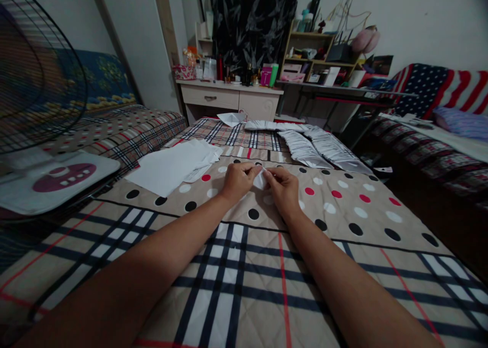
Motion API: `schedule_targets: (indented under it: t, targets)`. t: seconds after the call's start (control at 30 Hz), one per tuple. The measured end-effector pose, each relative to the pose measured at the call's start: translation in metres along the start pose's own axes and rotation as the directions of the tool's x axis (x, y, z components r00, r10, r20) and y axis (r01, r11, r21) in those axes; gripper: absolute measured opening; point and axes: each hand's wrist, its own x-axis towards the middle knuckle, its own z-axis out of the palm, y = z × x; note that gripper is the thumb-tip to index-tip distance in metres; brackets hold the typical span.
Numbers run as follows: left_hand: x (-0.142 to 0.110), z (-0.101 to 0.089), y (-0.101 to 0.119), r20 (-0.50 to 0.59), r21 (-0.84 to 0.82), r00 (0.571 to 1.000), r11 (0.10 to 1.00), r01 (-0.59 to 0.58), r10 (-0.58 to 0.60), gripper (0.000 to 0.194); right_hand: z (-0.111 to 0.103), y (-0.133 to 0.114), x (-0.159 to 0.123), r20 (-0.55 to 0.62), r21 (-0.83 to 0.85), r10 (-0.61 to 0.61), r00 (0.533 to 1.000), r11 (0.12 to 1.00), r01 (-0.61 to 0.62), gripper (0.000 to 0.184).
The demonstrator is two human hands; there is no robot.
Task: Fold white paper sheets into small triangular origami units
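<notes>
Both my hands meet over the dotted band of the bedspread (343,205). My left hand (238,181) and my right hand (282,186) each pinch one side of a small folded white paper (261,179), which is mostly hidden between the fingers. A stack of flat white paper sheets (171,166) lies to the left of my left hand. Beyond my hands, rows of folded white paper pieces (310,144) lie overlapped in long lines across the bed. One larger folded paper shape (231,118) sits at the far edge of the bed.
A fan cage (34,83) with its white base (53,180) stands at the left. A dresser (229,98) with bottles, a shelf unit (316,58) and a desk are at the back. A second bed with a flag-pattern cover (438,91) is at the right.
</notes>
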Motion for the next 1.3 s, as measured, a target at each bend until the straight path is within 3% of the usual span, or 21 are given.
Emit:
schedule_targets:
  t: [0.13,0.33,0.47,0.6,0.9,1.3]
  targets:
    - [-0.001,-0.005,0.005,-0.057,0.066,0.996,0.996,-0.061,0.065,0.043,0.002,-0.002,-0.002,0.057,-0.005,-0.016,0.998,1.000,0.016,0.022]
    - [0.001,-0.002,0.002,-0.144,-0.011,0.989,0.999,0.040,-0.041,0.053,0.004,-0.003,-0.002,-0.026,-0.024,0.008,1.000,1.000,-0.008,0.022]
    - [0.003,0.002,-0.002,-0.084,-0.133,0.996,0.991,-0.001,-0.010,0.029,0.001,0.001,0.001,-0.102,-0.041,0.004,0.995,0.999,-0.009,0.022]
    - [0.002,0.005,-0.004,-0.092,-0.122,0.995,0.991,-0.048,0.036,0.017,-0.002,-0.003,0.002,-0.147,-0.165,-0.117,0.982,0.982,0.092,0.020]
    - [0.001,0.005,-0.006,-0.061,0.014,0.984,0.986,-0.167,0.167,0.009,-0.004,-0.011,-0.001,-0.120,-0.285,-0.212,0.970,0.943,0.171,0.016]
    - [-0.002,0.009,0.006,-0.016,-0.031,0.996,0.995,-0.092,0.091,0.003,0.001,-0.008,-0.002,-0.039,-0.222,-0.219,0.975,0.953,0.205,0.016]
